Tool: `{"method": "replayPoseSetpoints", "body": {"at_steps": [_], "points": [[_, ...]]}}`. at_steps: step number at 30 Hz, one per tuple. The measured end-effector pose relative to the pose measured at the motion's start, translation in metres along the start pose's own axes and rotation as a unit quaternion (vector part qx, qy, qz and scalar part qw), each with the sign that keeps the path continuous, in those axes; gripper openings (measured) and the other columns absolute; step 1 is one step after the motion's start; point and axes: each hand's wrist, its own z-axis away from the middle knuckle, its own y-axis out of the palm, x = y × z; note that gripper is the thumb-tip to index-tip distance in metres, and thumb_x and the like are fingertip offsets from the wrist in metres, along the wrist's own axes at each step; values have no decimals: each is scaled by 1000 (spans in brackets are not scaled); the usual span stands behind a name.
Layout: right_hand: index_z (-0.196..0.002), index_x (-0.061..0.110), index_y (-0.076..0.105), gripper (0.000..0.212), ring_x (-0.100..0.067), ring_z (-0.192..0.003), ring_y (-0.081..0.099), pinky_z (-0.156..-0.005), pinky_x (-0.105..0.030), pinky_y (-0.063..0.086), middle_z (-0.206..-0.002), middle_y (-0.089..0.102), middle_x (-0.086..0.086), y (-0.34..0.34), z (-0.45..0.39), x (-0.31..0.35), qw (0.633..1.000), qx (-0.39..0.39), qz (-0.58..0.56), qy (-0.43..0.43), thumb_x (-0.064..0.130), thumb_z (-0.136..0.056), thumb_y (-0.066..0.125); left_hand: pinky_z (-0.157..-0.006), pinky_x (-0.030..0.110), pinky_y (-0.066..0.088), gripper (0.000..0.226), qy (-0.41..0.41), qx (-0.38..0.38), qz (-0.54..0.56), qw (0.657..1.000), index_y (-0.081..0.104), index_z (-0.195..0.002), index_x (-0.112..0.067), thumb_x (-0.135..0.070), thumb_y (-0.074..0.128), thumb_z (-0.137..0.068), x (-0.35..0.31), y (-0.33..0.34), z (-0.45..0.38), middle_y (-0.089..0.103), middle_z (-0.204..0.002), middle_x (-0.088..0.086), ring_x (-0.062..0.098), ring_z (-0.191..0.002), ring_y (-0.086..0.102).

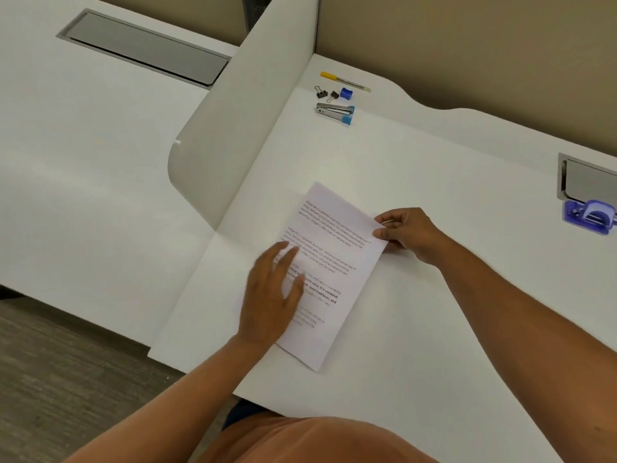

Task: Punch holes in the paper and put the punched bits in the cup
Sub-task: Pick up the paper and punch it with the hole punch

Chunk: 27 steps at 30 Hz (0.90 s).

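Right hand (405, 233) grip on printed paper (334, 262)

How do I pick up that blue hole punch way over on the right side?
Probably grab the hole punch over its domed top, coming straight down from above, fingers on its two long sides. It sits flat on the desk with open space in front, while a grey tray sits close behind it. Its right end is cut off from view.

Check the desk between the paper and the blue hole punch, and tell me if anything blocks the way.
Nothing visible does. The paper lies under the left hand, its right corner pinched by the right hand. From there to the hole punch at the right edge, only bare desk shows. No cup is in view.
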Motion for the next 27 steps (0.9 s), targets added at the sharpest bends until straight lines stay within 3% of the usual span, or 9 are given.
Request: {"method": "replayPoseSetpoints", "body": {"at_steps": [2, 5, 8, 11, 14, 18, 21, 27], "points": [[-113, -3, 71, 26, -14, -70, 78, -60, -22, 60, -88, 79, -12, -14, 11, -13, 999, -16, -44, 2, -8, -88, 76, -115, 47, 48, 49, -94, -43, 30, 994, 58, -148, -18, -30, 68, -101, -1, -15, 3, 49, -155, 5, 22, -143, 43], [-111, 0, 71, 23, -18, -74, 79, -64, -24, 62, -88, 81, -10, -38, 30, -34, 992, -46, -118, 1, -8, -89, 75, -106, 37, 49, 56, -217, -48, 85, 971, 55, -150, -26, -33, 73, -98, -9, -33, 8, 48, -153, -1, 20, -138, 47], [-110, 2, 73, 21, -21, -82, 79, -68, -25, 63, -100, 80, -15, -49, 44, -49, 984, -68, -165, -2, -5, -90, 74, -94, 24, 50, 67, -327, -40, 203, 922, 48, -155, -32, -35, 78, -95, -18, -46, 15, 54, -146, -10, 9, -117, 62], [-116, 3, 72, 26, -28, -95, 76, -76, -29, 63, -108, 80, -14, -66, 61, -71, 972, -118, -205, -6, -1, -90, 76, -104, 38, 55, 77, -397, 10, 344, 851, 45, -157, -32, -29, 83, -91, -37, -40, 14, 63, -144, -9, 13, -111, 74], [-121, 5, 71, 31, -30, -105, 75, -94, -39, 59, -114, 78, -15, -81, 82, -94, 955, -177, -238, -8, 0, -91, 76, -99, 42, 60, 70, -413, 92, 447, 788, 46, -157, -23, -18, 78, -94, -58, -24, 8, 75, -132, 2, 23, -112, 77], [-121, 5, 70, 30, -28, -106, 75, -96, -39, 60, -116, 78, -16, -102, 114, -121, 934, -232, -271, -17, 1, -92, 75, -91, 44, 63, 38, -369, 171, 439, 801, 66, -138, -17, -12, 70, -100, -87, 5, -5, 80, -122, 4, 27, -113, 77], [-124, 2, 68, 32, -28, -106, 75, -85, -31, 64, -114, 78, -16, -122, 140, -140, 916, -266, -299, -29, 1, -93, 74, -85, 43, 63, 35, -350, 189, 416, 818, 67, -134, -15, -6, 68, -101, -109, 28, -15, 81, -119, 4, 27, -110, 78], [-126, 2, 66, 32, -28, -108, 76, -81, -30, 64, -115, 78, -15, -168, 179, -184, 891, -297, -342, -35, 1, -94, 72, -74, 34, 63, 32, -305, 218, 372, 849, 67, -131, -13, -2, 67, -101, -161, 76, -25, 82, -117, 2, 24, -105, 79]]}}
